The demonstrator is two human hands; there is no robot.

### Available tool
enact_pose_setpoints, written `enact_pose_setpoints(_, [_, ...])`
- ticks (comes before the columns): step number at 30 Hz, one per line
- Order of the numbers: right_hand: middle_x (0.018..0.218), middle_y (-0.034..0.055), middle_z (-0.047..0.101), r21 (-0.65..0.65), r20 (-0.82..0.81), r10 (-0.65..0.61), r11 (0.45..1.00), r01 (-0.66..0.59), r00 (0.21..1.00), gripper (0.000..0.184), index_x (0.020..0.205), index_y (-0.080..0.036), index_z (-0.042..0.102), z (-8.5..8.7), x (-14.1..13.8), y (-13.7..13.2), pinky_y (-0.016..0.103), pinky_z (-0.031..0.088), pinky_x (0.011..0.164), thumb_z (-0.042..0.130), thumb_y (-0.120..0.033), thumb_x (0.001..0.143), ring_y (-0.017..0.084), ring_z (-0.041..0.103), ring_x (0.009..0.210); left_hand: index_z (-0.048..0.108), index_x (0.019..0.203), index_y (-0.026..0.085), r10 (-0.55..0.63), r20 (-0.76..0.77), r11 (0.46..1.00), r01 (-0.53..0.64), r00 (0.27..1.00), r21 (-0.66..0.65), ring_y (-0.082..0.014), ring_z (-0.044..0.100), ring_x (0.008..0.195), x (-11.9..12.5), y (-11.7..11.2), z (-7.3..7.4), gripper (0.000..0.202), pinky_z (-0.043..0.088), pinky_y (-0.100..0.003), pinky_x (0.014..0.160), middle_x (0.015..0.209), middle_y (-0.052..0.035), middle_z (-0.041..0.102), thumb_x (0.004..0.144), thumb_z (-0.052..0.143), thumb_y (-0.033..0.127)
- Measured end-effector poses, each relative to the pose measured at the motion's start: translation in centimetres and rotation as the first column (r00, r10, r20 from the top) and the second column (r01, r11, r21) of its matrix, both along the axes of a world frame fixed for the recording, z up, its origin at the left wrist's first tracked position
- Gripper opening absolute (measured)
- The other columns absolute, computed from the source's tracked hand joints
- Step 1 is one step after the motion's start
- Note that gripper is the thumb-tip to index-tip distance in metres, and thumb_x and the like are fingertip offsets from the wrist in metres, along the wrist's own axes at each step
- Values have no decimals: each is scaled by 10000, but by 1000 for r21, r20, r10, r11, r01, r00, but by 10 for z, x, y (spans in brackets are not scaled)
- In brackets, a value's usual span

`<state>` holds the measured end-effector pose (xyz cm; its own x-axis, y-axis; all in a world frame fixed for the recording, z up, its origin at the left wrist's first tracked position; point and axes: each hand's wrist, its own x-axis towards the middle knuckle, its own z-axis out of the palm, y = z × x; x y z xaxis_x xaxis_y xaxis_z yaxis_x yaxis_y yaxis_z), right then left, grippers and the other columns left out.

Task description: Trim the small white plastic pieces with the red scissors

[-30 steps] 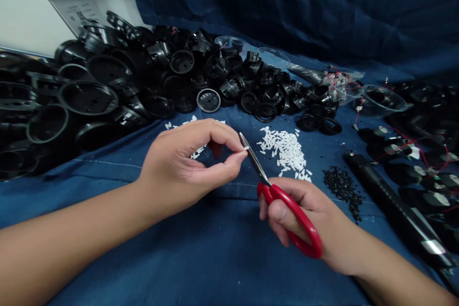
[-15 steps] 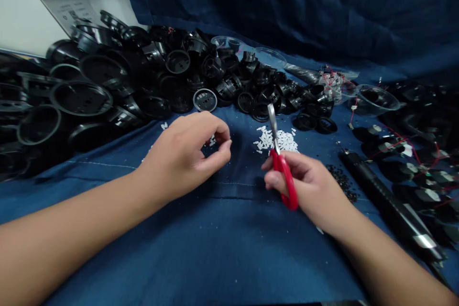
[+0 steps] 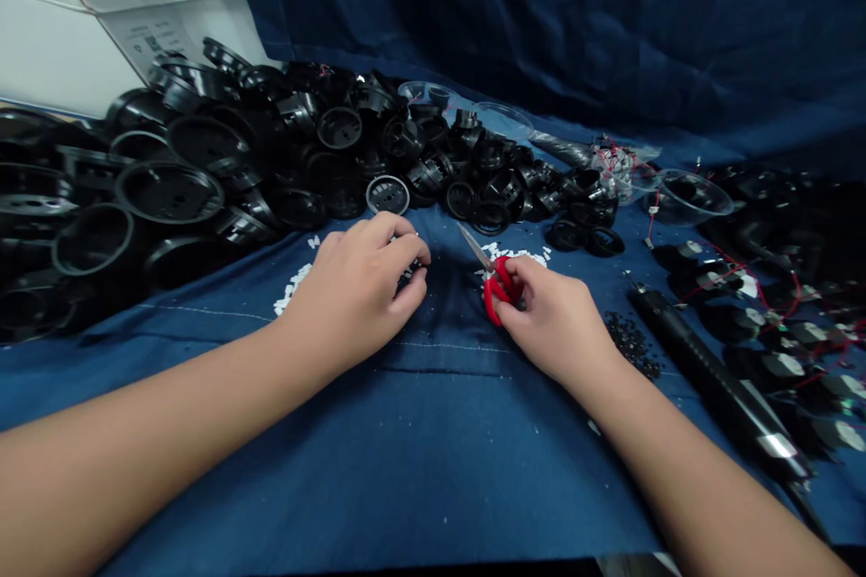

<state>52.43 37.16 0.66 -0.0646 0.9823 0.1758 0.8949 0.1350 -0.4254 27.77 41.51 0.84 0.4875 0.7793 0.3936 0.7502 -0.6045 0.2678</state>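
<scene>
Red-handled scissors (image 3: 499, 293) are held in my right hand (image 3: 565, 315), thumb and fingers around the handles. Their blades point up and to the left. Behind that hand lies a pile of small white pieces (image 3: 538, 255), partly covered by it. My left hand (image 3: 362, 279) is over the blue cloth (image 3: 406, 451) with its fingers curled and the thumb close to the index finger. Whatever is between those fingertips is too small or hidden to name. Another group of white pieces (image 3: 292, 288) shows beside the left wrist, partly hidden.
Black round plastic housings (image 3: 169, 189) are heaped along the back and left. On the right lie a black electric screwdriver (image 3: 710, 370), a scatter of tiny black screws (image 3: 632, 343), and black parts with red wires (image 3: 744, 315). A clear bowl (image 3: 694, 198) stands at back right.
The scissors have turned from pointing nearly straight up to pointing up-left, and my right hand has rolled over, palm downward. My left hand has shifted slightly, its fingers still curled.
</scene>
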Motion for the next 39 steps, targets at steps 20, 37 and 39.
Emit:
enact_pose_setpoints(20, [942,-12,731,42,68,29,999,-32,997,240,1139,-263,683,-4,1,3,276,398,642,682,-244,899,143,574,680,697,1014,201,-107,31,994,108,994,-19,-284,647,1048,2,-9,1,141,467,-454,848,1202,-70,655,999,561,233])
enact_pose_setpoints(37, [895,4,734,-22,63,58,998,-57,996,269,1158,-261,699,-1,1,2,281,406,638,661,-238,894,159,603,684,693,1024,185,-157,43,987,158,987,-36,-275,635,1010,3,-9,1,165,490,-459,860,1181,-80,657,1023,541,249])
enact_pose_setpoints(39, [926,6,741,-27,62,63,998,-61,996,279,1166,-262,696,0,1,2,284,414,655,662,-227,892,170,627,726,678,1061,183,-177,91,984,180,980,-18,-280,636,1025,3,-9,0,152,493,-470,878,1171,-87,662,1023,561,273])
